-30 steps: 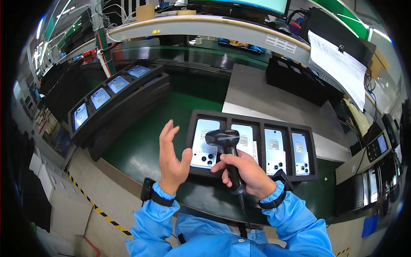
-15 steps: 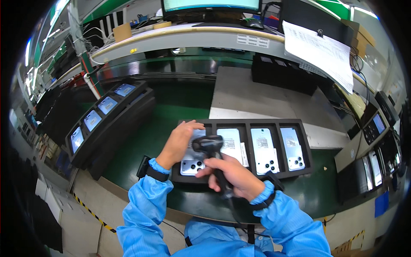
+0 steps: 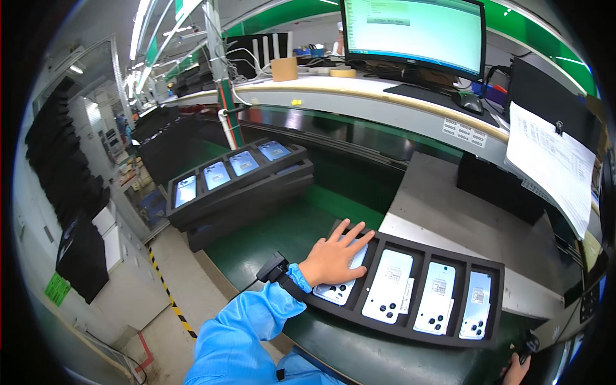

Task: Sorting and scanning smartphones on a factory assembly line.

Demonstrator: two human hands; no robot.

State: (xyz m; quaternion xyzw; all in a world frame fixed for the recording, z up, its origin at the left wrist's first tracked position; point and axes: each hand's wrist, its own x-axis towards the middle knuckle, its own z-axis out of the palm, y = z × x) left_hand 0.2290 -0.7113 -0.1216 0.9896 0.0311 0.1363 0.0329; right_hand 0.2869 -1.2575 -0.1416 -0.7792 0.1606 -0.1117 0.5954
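My left hand (image 3: 333,260), fingers spread, lies over the leftmost phone (image 3: 335,294) in a black foam tray (image 3: 496,292). The hand hides much of that phone's pale blue back. Beside it in the tray, each in its own slot, lie a white phone (image 3: 387,289), a pale phone (image 3: 437,292) and a bluish one (image 3: 475,301), backs up with camera lenses toward me. At the lower right edge, my right hand (image 3: 516,370) is closed on a black handheld barcode scanner (image 3: 529,345); both are partly cut off.
Stacked black trays (image 3: 240,199) with phones stand at the left on the green bench (image 3: 269,234). A grey metal plate (image 3: 436,199) lies behind my tray. Above it, a shelf holds a monitor (image 3: 414,35) and mouse (image 3: 470,102). Clipped papers (image 3: 552,157) hang at the right.
The view has swung left and up. My right hand has moved from above the tray to the far lower right with the scanner. My left hand has spread over the leftmost phone.
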